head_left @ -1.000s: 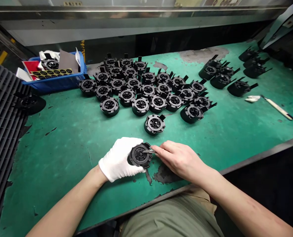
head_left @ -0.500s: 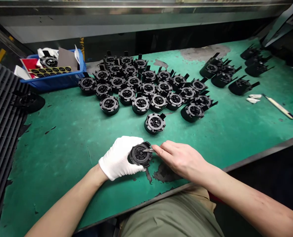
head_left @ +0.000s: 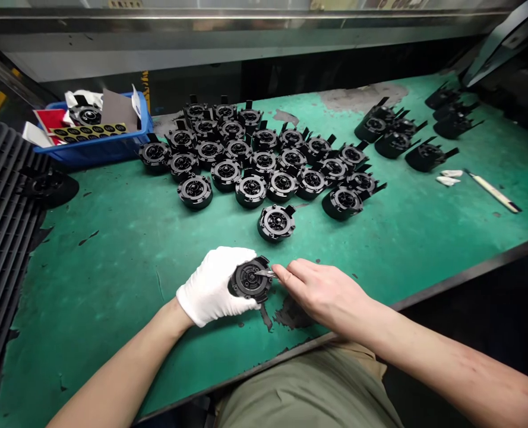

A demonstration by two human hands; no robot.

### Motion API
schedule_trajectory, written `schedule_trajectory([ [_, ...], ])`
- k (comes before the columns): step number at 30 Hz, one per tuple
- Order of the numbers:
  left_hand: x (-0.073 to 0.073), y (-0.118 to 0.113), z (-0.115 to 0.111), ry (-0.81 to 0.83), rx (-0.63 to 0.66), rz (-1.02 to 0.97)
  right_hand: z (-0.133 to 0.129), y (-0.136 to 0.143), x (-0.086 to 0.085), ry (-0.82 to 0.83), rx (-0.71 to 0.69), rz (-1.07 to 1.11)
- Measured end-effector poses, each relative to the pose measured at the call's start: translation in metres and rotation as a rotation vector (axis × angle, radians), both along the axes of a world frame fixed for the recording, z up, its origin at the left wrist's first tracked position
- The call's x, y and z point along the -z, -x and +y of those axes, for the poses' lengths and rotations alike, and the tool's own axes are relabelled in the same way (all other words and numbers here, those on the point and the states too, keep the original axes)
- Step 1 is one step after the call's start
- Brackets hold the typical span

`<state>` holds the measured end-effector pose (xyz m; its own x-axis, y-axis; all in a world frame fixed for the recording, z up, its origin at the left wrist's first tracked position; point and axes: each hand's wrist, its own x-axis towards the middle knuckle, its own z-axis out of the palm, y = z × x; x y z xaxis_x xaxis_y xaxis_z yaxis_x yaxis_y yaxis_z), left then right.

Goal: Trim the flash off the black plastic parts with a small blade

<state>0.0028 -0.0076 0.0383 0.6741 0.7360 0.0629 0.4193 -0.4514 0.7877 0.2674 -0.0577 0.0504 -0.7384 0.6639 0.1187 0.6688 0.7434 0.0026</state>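
Observation:
In a white glove, my left hand [head_left: 217, 286] grips a round black plastic part [head_left: 249, 282] by its left side, its ringed face turned up towards me. My bare right hand [head_left: 319, 291] is closed on a craft knife [head_left: 267, 274]. Its pointed metal blade lies over the centre of the part's face; whether it touches I cannot tell. The knife's handle is hidden inside my fingers. Just beyond my hands, a similar round black part [head_left: 277, 223] with an upright tab sits alone on the green mat.
Several like black parts [head_left: 250, 189] stand grouped behind, with more [head_left: 392, 142] at the right. A blue bin [head_left: 103, 147] at back left holds papers, stickers and a part. A white pen-like tool [head_left: 493, 191] and white scraps [head_left: 449, 177] lie right. A ridged grey mat [head_left: 0, 238] borders the left.
The whole view has shifted slightly, so the table's things appear a little further left. Both hands keep their hold, with the blade still at the middle of the part.

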Motion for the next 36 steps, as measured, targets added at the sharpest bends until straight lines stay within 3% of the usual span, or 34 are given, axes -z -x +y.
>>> schedule_trajectory([
  [14,0.005,0.003,0.000,-0.032,-0.019,-0.004,-0.004,0.003,-0.001,0.018,0.021,-0.089],
  [20,0.006,0.002,0.000,-0.039,-0.014,-0.006,-0.006,0.009,-0.010,0.007,0.048,-0.122],
  [36,0.000,0.000,0.001,0.029,0.015,-0.003,0.000,0.007,-0.020,-0.012,-0.031,-0.178],
])
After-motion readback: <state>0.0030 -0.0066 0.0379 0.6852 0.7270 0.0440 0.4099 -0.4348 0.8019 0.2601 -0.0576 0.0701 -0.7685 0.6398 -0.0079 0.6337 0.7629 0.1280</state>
